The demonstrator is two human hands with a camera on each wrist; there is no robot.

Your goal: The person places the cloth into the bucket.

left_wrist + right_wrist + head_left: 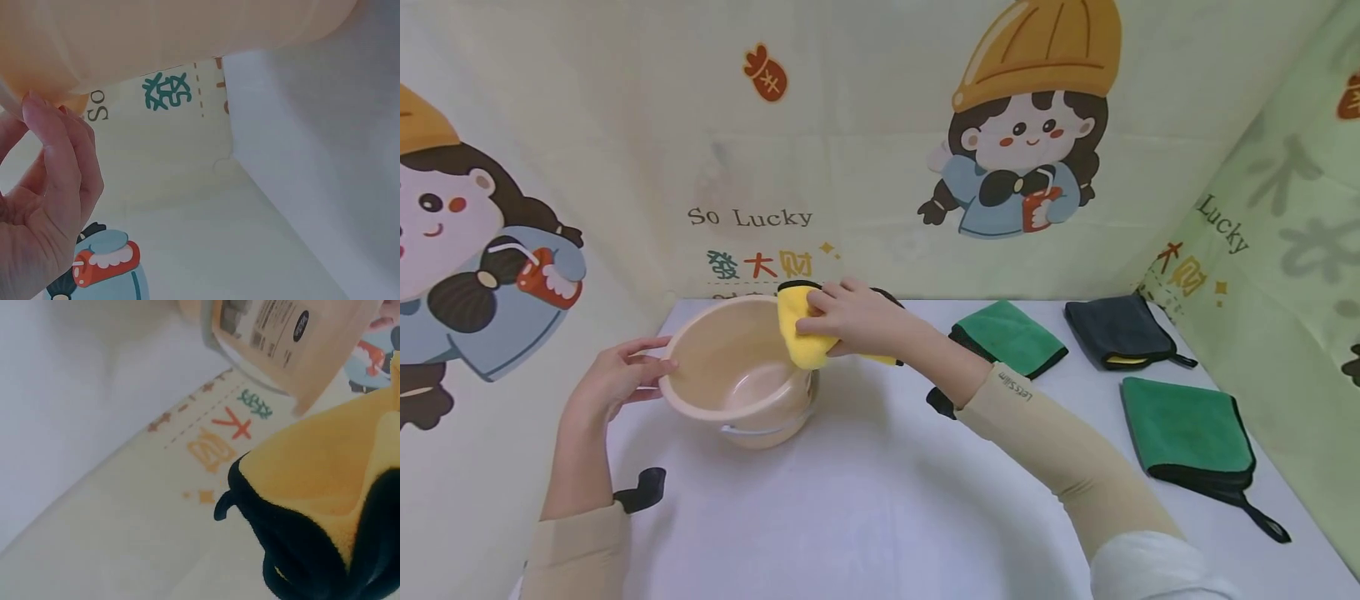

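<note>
A beige plastic bucket with a white handle stands on the table, its mouth tilted toward the camera. My left hand pinches the bucket's left rim; in the left wrist view the left hand's fingertips are right at that rim. At the bucket's right rim, my right hand grips a yellow cloth with black edging, part of which hangs over the opening. The right wrist view shows the cloth's yellow face bunched with its dark side, close to the bucket's labelled outside.
To the right lie a green folded cloth, a dark folded cloth and a larger green cloth with a black loop. The white table meets a printed fabric backdrop at the back and sides.
</note>
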